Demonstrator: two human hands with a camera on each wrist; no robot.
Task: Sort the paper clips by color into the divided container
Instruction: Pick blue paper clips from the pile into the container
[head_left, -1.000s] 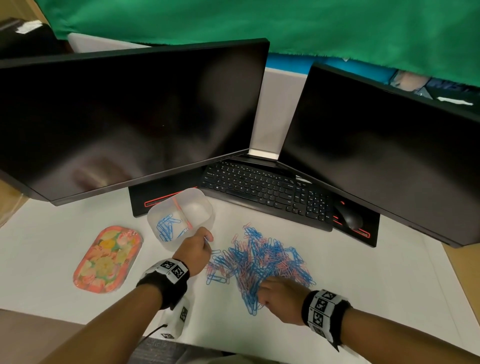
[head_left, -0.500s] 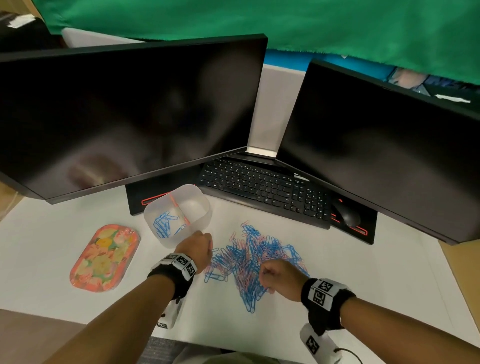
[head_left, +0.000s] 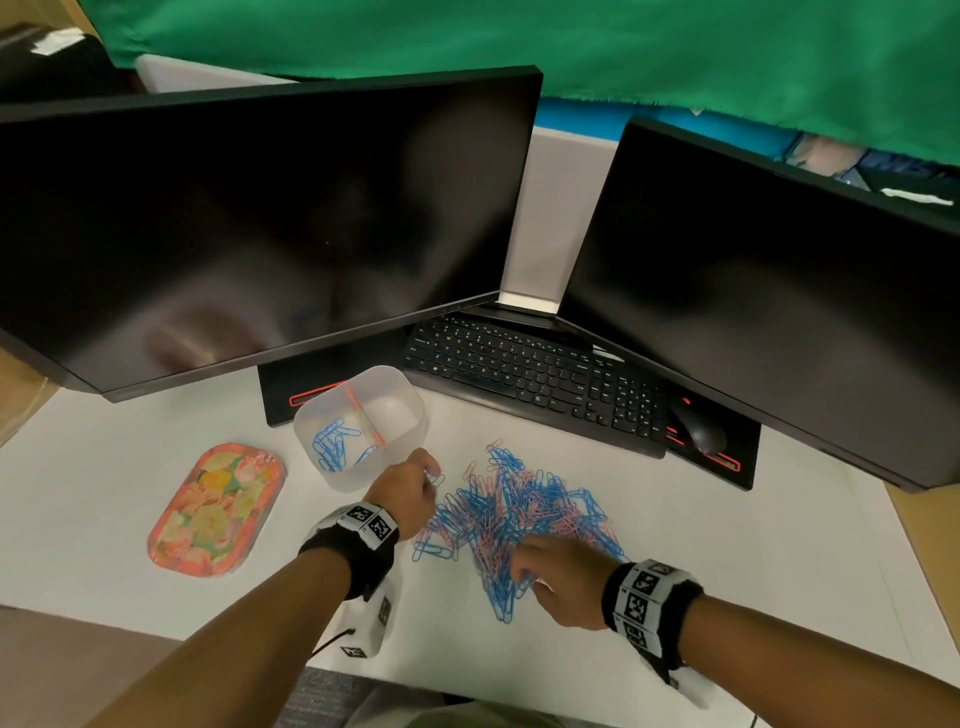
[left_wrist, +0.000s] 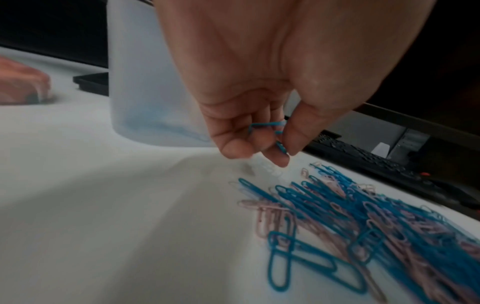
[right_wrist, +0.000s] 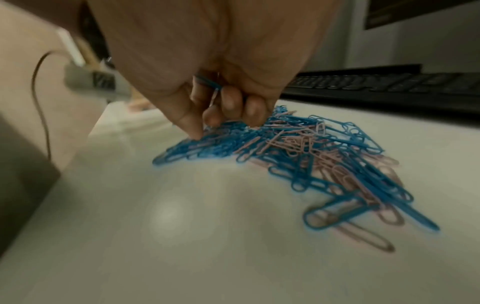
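A heap of blue and pink paper clips (head_left: 519, 509) lies on the white desk. Behind it to the left stands a translucent container (head_left: 402, 387) with a pink divider. Blue clips (head_left: 332, 447) lie in its left half; the right half looks bare. My left hand (head_left: 431, 475) hovers by the container's near right wall, its curled fingers pinching blue clips (left_wrist: 270, 131). My right hand (head_left: 522, 574) is down on the heap's near edge. Its thumb and fingertips (right_wrist: 194, 131) touch the clips, and a blue clip (right_wrist: 207, 82) is tucked against the palm.
A floral tray (head_left: 215, 512) lies left of the container. A keyboard (head_left: 535, 374) and mouse (head_left: 698, 431) sit behind the heap under two dark monitors (head_left: 249, 223). A white cabled device (head_left: 371, 623) hangs below my left wrist near the desk's front edge.
My right hand rose from the heap as a fist, then came back down onto its near edge. My left hand stayed beside the container, still holding clips.
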